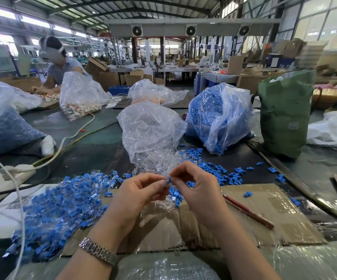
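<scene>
Item: one blue piece (169, 179), which you held over the cardboard sheet (264, 207) on the desk (94, 150). Your left grip (141, 190) pinched one end and your right grip (195, 184) pinched the other, fingertips closed on it. It looked like light, stiff, smooth moulded plastic, tiny enough to slip, so it was best taken by its flat sides with fingertip pads. Count: one piece in hand; one heap of blue-and-clear pieces (62, 209) at your left, too many to count; one scatter of loose blue caps (214, 168); one spill of clear parts (157, 162) from one clear bag (149, 128); one red pencil (248, 212).
</scene>
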The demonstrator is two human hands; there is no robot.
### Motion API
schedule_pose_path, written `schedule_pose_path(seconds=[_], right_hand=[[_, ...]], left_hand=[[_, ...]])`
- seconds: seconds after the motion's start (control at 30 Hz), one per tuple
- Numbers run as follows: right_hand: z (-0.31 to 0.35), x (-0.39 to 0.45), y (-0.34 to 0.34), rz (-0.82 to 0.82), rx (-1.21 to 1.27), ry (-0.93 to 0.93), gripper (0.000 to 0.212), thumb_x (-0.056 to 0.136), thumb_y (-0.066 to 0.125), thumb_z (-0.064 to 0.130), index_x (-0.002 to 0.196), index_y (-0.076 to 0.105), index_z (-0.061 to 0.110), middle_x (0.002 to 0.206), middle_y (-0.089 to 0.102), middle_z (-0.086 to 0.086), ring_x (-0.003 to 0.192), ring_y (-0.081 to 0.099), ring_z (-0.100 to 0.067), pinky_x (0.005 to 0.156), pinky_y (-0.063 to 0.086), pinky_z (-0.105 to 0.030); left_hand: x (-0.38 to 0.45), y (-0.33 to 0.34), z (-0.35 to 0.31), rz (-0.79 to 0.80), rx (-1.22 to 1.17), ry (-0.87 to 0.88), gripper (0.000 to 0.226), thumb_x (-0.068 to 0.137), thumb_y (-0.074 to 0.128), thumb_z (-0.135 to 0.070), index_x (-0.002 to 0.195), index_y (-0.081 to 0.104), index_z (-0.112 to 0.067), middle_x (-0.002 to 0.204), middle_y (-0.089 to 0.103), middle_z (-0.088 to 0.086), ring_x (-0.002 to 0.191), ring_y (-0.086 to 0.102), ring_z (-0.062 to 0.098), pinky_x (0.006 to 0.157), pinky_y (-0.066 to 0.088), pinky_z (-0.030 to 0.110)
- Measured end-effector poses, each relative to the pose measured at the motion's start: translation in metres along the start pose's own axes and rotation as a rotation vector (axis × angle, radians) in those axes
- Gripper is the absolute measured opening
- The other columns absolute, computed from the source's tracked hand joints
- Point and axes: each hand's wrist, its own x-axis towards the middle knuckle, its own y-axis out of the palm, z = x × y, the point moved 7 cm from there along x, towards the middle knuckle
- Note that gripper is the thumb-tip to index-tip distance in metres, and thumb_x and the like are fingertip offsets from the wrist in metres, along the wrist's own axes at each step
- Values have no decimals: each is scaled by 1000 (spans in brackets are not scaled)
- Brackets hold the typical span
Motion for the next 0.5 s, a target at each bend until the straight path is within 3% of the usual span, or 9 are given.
schedule_pose_path(seconds=[0.13, 0.5], right_hand=[[-1, 0, 2, 16, 21, 11, 20, 90, 73, 6, 86, 65, 24, 81, 69, 12, 83, 68, -12, 77, 55, -26], [-3, -1, 2, 47, 61, 29, 24, 87, 74, 3, 85, 64, 25, 83, 70, 9, 82, 69, -14, 78, 58, -34]], left_hand=[[3, 1, 7, 44, -151, -74, 41, 64, 86, -29, 100, 81, -11, 100, 76, 21, 87, 75, 25, 78, 59, 26], [3, 0, 3, 26, -74, -22, 39, 64, 85, -34, 99, 82, -18, 100, 78, 15, 91, 75, 24, 81, 59, 26]])
